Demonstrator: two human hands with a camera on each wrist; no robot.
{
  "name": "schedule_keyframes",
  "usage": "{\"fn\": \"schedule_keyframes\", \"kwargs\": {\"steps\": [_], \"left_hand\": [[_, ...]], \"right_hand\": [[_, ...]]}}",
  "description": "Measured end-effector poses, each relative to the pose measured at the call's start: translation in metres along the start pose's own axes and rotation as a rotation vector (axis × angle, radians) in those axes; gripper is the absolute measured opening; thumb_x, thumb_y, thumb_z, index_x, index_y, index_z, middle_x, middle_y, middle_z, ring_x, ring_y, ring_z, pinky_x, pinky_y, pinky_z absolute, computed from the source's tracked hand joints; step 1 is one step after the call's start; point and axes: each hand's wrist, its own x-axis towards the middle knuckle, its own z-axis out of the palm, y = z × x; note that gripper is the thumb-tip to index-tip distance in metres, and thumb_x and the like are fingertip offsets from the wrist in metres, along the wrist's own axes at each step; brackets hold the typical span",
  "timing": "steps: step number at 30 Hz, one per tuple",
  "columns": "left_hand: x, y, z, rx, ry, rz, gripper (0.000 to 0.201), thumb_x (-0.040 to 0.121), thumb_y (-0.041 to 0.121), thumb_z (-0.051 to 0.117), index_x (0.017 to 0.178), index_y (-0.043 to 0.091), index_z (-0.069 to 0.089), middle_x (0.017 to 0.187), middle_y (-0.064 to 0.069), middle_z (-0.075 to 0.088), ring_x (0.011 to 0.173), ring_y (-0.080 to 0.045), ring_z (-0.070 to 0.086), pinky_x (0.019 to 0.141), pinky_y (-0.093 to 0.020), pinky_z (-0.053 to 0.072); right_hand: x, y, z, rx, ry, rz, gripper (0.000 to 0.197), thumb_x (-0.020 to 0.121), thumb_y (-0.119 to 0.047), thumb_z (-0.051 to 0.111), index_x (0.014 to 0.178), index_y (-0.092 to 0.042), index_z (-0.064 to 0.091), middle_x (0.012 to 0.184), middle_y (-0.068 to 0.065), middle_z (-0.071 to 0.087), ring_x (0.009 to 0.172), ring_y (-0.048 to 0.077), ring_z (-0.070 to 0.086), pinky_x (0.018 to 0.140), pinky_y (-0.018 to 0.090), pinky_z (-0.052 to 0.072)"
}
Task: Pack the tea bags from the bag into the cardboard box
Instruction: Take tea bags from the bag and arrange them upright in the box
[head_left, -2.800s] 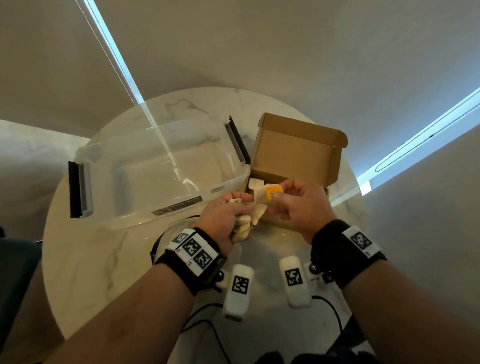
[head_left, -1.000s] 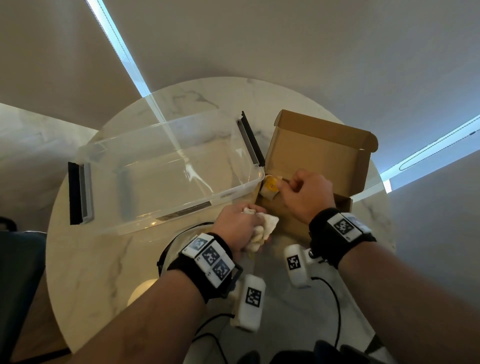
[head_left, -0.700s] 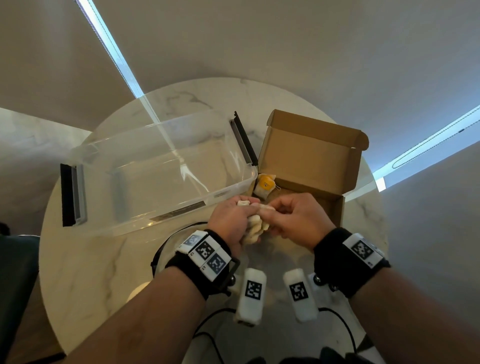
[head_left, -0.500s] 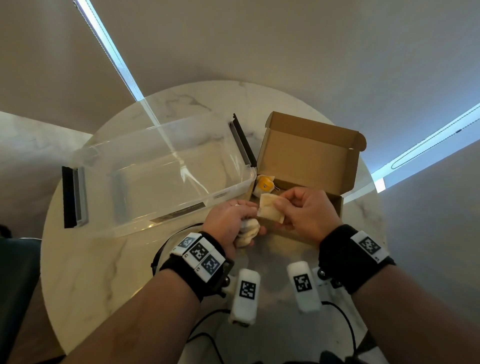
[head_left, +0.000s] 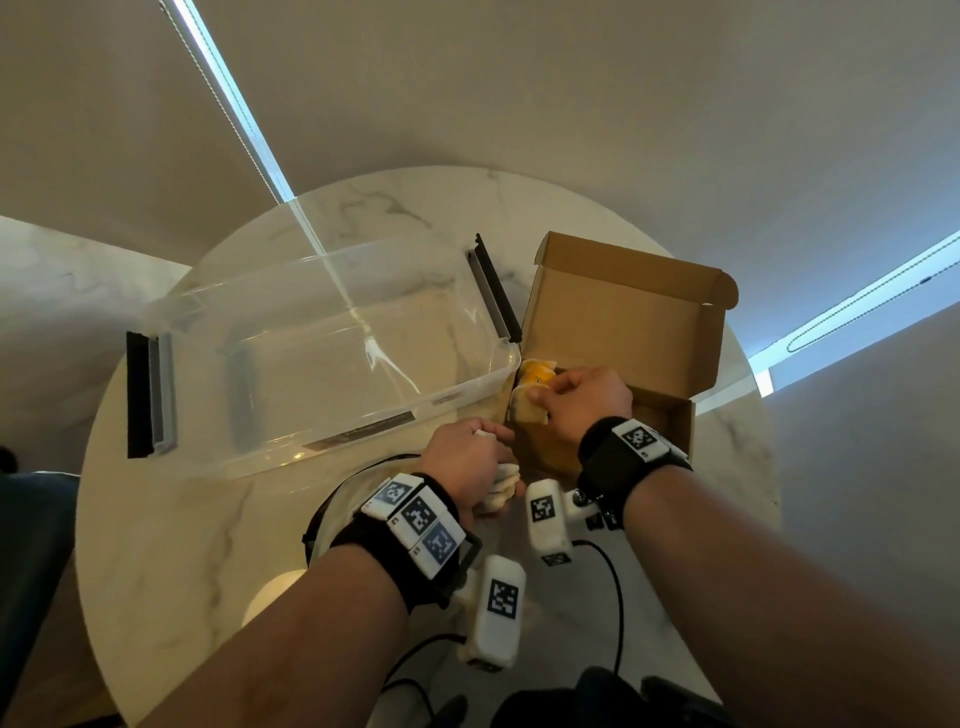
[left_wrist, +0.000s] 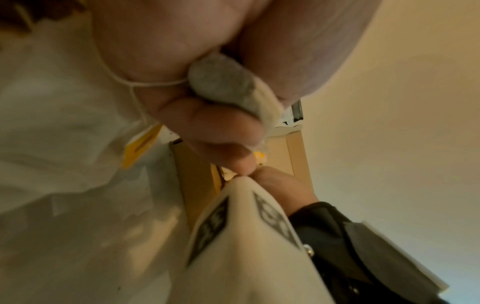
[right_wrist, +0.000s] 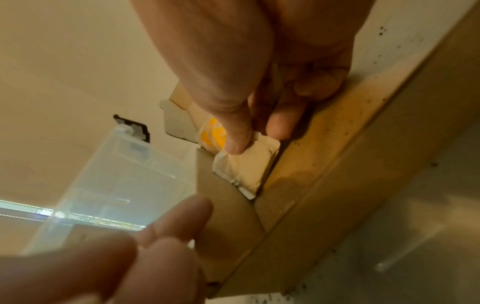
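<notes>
The open cardboard box (head_left: 623, 322) stands on the round marble table, its lid up at the back. My right hand (head_left: 576, 400) pinches a pale tea bag (head_left: 524, 410) at the box's near left corner, seen close as the tea bag (right_wrist: 246, 166) beside tea bags with yellow tags (head_left: 537, 371) lying in that corner. My left hand (head_left: 467, 462) sits just in front of the box and grips a bunch of tea bags (head_left: 501, 491); in the left wrist view a tea bag (left_wrist: 223, 84) is squeezed between the fingers, with a string and a yellow tag (left_wrist: 140, 146) hanging.
A large clear plastic bin (head_left: 322, 353) with black handles stands left of the box, touching its corner. Black cables (head_left: 613, 587) run over the table's near edge (head_left: 156, 597). The floor lies beyond the table.
My right hand took one tea bag from the bunch in my left hand and carried it forward into the box's near left corner. The left hand stayed in front of the box.
</notes>
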Motion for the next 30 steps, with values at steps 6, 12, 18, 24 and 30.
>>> {"fn": "schedule_keyframes", "kwargs": {"steps": [6, 12, 18, 24, 30], "left_hand": [[-0.004, 0.002, -0.003, -0.059, -0.052, -0.035, 0.014, 0.097, 0.005, 0.053, 0.109, 0.005, 0.059, 0.066, -0.017, 0.057, 0.052, -0.025, 0.060, 0.037, -0.019, 0.038], [-0.007, 0.012, -0.010, -0.327, -0.089, -0.109, 0.021, 0.098, 0.027, 0.051, 0.096, 0.008, 0.060, 0.074, -0.010, 0.062, 0.056, -0.024, 0.064, 0.031, -0.016, 0.036], [-0.010, 0.012, -0.004, -0.302, -0.060, -0.104, 0.036, 0.099, 0.044, 0.047, 0.099, 0.013, 0.064, 0.065, -0.006, 0.060, 0.045, -0.020, 0.057, 0.035, -0.020, 0.039], [-0.021, 0.013, 0.000, -0.268, -0.152, -0.060, 0.035, 0.096, 0.053, 0.046, 0.090, 0.020, 0.056, 0.066, -0.005, 0.063, 0.049, -0.022, 0.059, 0.037, -0.018, 0.036], [-0.025, 0.009, -0.005, -0.227, -0.216, 0.044, 0.038, 0.094, 0.043, 0.052, 0.108, 0.010, 0.065, 0.073, -0.010, 0.063, 0.053, -0.022, 0.059, 0.035, -0.016, 0.032]], "right_hand": [[-0.003, 0.000, 0.002, -0.059, 0.039, -0.031, 0.022, 0.081, -0.036, 0.078, 0.077, -0.020, 0.063, 0.082, -0.002, 0.068, 0.074, 0.013, 0.065, 0.052, 0.021, 0.044], [-0.037, -0.001, -0.032, -0.025, -0.046, -0.341, 0.014, 0.081, -0.021, 0.076, 0.078, -0.017, 0.063, 0.064, -0.007, 0.057, 0.056, 0.004, 0.049, 0.056, 0.018, 0.041], [-0.072, -0.009, -0.042, -0.001, -0.407, -0.489, 0.025, 0.081, -0.022, 0.081, 0.102, -0.022, 0.069, 0.079, -0.008, 0.064, 0.057, -0.003, 0.056, 0.060, 0.013, 0.047], [-0.074, -0.008, -0.040, 0.079, -0.414, -0.364, 0.010, 0.090, -0.015, 0.071, 0.088, -0.006, 0.073, 0.078, 0.005, 0.071, 0.065, 0.010, 0.066, 0.065, 0.024, 0.057], [-0.074, -0.016, -0.052, 0.643, -0.504, 0.074, 0.012, 0.096, -0.004, 0.057, 0.088, 0.000, 0.065, 0.076, 0.017, 0.061, 0.058, 0.019, 0.055, 0.051, 0.025, 0.053]]}}
